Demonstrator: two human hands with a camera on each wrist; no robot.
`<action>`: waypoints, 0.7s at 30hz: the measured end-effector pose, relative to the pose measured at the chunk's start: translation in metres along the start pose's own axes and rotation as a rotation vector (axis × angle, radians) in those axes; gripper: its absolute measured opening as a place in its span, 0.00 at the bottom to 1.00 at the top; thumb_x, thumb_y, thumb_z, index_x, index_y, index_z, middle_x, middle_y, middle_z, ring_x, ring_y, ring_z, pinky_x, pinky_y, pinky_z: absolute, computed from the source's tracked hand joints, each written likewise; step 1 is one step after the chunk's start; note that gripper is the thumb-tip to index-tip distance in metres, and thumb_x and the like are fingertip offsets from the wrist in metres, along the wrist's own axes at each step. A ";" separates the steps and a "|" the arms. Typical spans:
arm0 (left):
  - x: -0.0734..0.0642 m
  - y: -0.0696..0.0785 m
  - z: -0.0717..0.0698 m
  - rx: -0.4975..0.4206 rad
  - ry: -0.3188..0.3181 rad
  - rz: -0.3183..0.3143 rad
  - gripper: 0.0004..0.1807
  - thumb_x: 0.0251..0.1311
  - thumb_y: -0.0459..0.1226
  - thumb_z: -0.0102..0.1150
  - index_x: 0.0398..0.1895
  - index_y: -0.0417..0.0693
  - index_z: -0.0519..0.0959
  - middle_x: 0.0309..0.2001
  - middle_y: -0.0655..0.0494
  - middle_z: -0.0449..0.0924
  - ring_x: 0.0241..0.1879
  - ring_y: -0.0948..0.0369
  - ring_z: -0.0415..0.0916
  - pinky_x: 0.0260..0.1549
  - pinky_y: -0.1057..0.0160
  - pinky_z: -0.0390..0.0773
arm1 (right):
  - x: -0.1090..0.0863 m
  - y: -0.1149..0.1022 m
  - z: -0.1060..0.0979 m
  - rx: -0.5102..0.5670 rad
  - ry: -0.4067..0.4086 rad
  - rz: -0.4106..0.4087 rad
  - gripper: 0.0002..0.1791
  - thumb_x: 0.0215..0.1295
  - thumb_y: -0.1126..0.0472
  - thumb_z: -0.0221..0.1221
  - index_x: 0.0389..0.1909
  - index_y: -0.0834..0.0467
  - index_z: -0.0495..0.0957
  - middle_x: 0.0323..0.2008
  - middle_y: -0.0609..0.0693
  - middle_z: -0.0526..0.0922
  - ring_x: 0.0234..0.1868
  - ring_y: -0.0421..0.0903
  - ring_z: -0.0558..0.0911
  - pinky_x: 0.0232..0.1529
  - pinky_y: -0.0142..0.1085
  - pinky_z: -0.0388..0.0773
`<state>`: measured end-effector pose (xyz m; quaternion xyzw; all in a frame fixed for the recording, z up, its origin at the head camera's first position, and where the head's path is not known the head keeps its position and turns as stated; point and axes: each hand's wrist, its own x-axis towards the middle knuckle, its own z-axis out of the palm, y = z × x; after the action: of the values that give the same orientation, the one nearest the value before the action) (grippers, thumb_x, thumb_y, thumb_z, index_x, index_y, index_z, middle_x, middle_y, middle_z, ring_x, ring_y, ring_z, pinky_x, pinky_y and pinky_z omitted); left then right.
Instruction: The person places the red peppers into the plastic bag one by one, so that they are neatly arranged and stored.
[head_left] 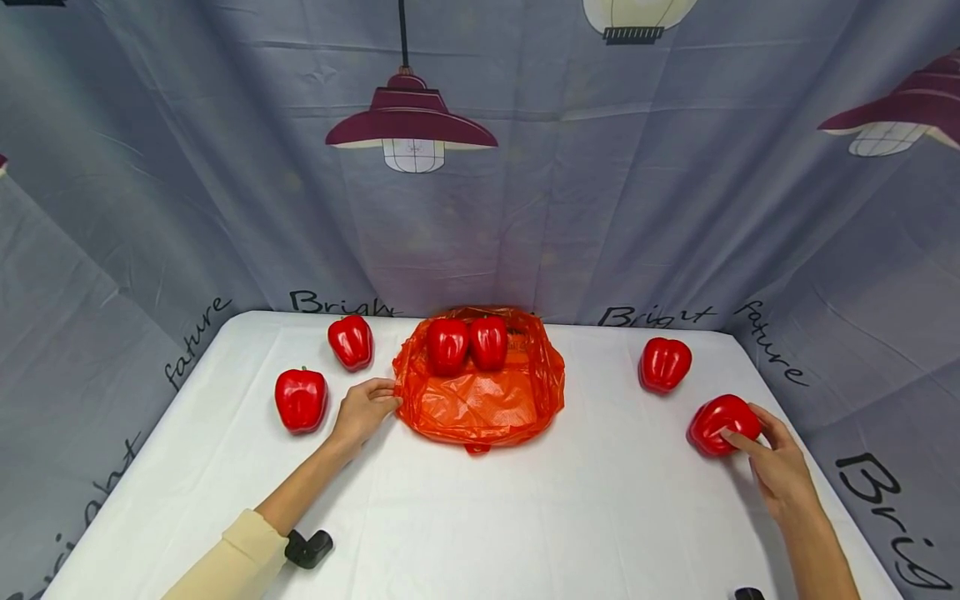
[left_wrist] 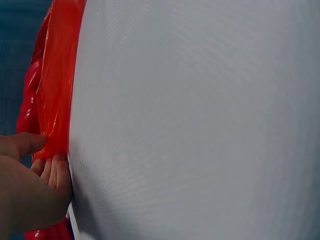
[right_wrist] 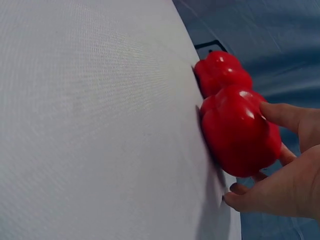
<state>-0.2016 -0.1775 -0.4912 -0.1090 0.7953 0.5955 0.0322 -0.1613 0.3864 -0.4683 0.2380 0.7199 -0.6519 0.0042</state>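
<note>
An orange-red plastic bag (head_left: 480,408) lies spread open at the back middle of the table, with two red bell peppers (head_left: 447,347) side by side inside. My left hand (head_left: 365,408) pinches the bag's left edge; in the left wrist view the thumb and fingers meet on the thin plastic (left_wrist: 59,85). On the right side, my right hand (head_left: 780,462) holds a red bell pepper (head_left: 722,425), thumb on one side and fingers on the other. The right wrist view has this pepper (right_wrist: 240,132) at or very near the cloth; the fingertips behind it are partly hidden.
Another red pepper (head_left: 664,365) sits just behind the held one. Two more peppers (head_left: 302,401) stand left of the bag, near my left forearm. A white cloth covers the table (head_left: 540,517). Grey printed curtains (head_left: 525,208) hang around its back and sides.
</note>
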 end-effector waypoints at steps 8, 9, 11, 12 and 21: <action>0.001 0.001 -0.001 0.004 0.000 -0.009 0.18 0.63 0.30 0.61 0.56 0.35 0.78 0.49 0.43 0.82 0.49 0.53 0.78 0.47 0.64 0.80 | 0.000 0.000 0.002 -0.084 0.040 0.015 0.46 0.69 0.51 0.62 0.80 0.40 0.46 0.80 0.51 0.37 0.78 0.54 0.42 0.72 0.48 0.49; 0.001 0.001 -0.001 0.002 0.000 -0.008 0.18 0.63 0.29 0.61 0.56 0.34 0.78 0.49 0.42 0.82 0.49 0.53 0.79 0.47 0.64 0.80 | 0.000 0.000 0.002 -0.085 0.046 0.019 0.46 0.69 0.51 0.62 0.80 0.40 0.46 0.80 0.51 0.37 0.78 0.54 0.41 0.72 0.48 0.50; 0.001 0.001 -0.001 0.001 0.000 -0.008 0.18 0.63 0.29 0.61 0.56 0.34 0.79 0.49 0.42 0.82 0.49 0.53 0.79 0.46 0.64 0.80 | 0.001 0.000 0.003 -0.087 0.048 0.020 0.46 0.69 0.52 0.62 0.80 0.40 0.45 0.80 0.52 0.36 0.78 0.55 0.42 0.72 0.49 0.50; 0.002 0.001 -0.001 0.000 0.000 -0.007 0.18 0.63 0.29 0.61 0.56 0.34 0.79 0.49 0.42 0.82 0.49 0.53 0.79 0.46 0.64 0.80 | 0.001 0.000 0.003 -0.087 0.050 0.021 0.46 0.69 0.52 0.62 0.80 0.40 0.45 0.80 0.53 0.36 0.78 0.55 0.42 0.72 0.49 0.50; 0.001 0.000 0.000 -0.003 -0.003 0.003 0.17 0.63 0.29 0.61 0.55 0.34 0.79 0.49 0.42 0.83 0.48 0.53 0.79 0.45 0.65 0.80 | 0.000 0.002 0.002 -0.014 0.061 0.031 0.50 0.62 0.49 0.69 0.79 0.37 0.50 0.78 0.52 0.42 0.68 0.47 0.60 0.58 0.31 0.71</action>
<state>-0.2028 -0.1774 -0.4914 -0.1068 0.7947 0.5967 0.0324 -0.1612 0.3848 -0.4703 0.2691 0.7204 -0.6392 -0.0060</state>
